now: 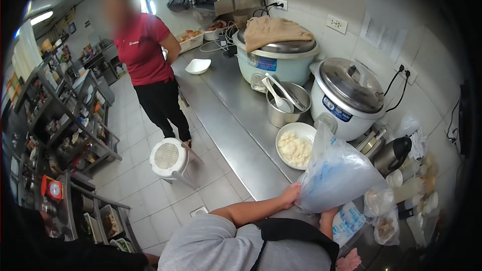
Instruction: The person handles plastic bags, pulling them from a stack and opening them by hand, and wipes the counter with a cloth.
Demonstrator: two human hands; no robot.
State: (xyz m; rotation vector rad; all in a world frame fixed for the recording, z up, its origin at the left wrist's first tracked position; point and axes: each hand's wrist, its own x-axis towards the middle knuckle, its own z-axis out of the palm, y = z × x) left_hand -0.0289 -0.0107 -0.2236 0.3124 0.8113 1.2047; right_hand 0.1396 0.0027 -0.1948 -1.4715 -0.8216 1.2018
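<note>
A large clear plastic bag (339, 173) with blue print stands puffed out over the steel counter. My left hand (290, 194) is closed on its near left edge. Against the bag's lower right side is my right hand (329, 216), its fingers hidden by the plastic. Just beyond the bag sits a white bowl of rice (295, 146), partly covered by it. Beside my right hand lies a flat plastic packet with blue print (348, 225).
Two rice cookers (273, 57) (346, 95) line the wall, near a steel pot (288, 108) holding a white scoop and tongs. A co-worker (145, 50) in red stands past the stool (168, 158). Right of the bag are a thermal jug (392, 154) and bagged food (385, 226).
</note>
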